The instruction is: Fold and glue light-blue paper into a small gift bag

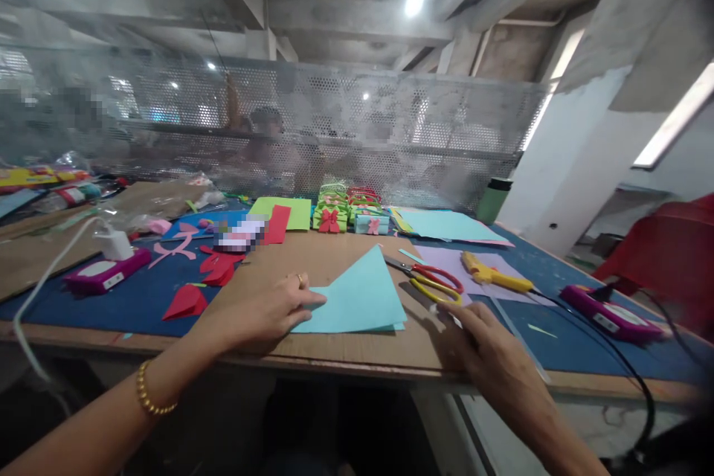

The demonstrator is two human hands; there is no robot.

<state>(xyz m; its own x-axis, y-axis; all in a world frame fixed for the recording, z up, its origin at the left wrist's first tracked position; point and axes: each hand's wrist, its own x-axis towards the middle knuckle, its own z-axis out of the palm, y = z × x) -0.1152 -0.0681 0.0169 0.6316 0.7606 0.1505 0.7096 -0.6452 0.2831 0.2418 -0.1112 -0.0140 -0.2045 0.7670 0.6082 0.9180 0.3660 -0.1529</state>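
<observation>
A folded light blue paper sheet (357,294) lies on the brown board, its point towards the far side. My left hand (279,306) rests on its left part, forefinger stretched out and thumb apart from it. To the right of the paper are scissors (435,282) with red and yellow handles, their blades pointing left. My right hand (485,338) is just below the yellow handle, fingers drawn together. A small white thing shows at its fingertips, too little of it visible to name; I cannot tell whether the fingers touch the scissors.
A yellow glue gun (494,274) lies on lilac paper (432,256), its cord running right past a purple power box (610,312). Small decorated paper bags (330,217) stand behind the brown board (251,290). Red paper pieces (187,303) and another purple box (108,273) are at left.
</observation>
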